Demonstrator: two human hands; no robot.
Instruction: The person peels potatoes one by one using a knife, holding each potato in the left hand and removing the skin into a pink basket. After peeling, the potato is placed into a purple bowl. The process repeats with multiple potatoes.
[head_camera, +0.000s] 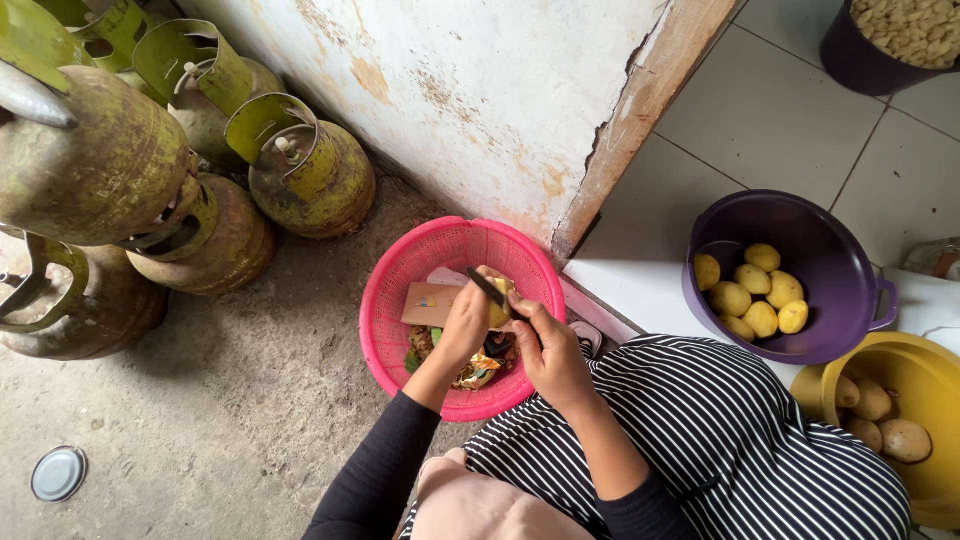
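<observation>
Five green gas cylinders (310, 170) stand crowded along the wall, as far as I can count them. One pink basket (385, 300) sits on the floor. Two hands work above it, the left hand (465, 325) and the right hand (550, 355), with one potato (500, 300) and one dark peeler (485, 287) between them. One purple tub (840, 260) holds seven peeled potatoes (750, 295). One yellow tub (930, 380) shows three unpeeled potatoes (880, 420). One dark bucket (860, 60) stands full of pieces, too many to count. One round lid (58, 472) lies alone.
</observation>
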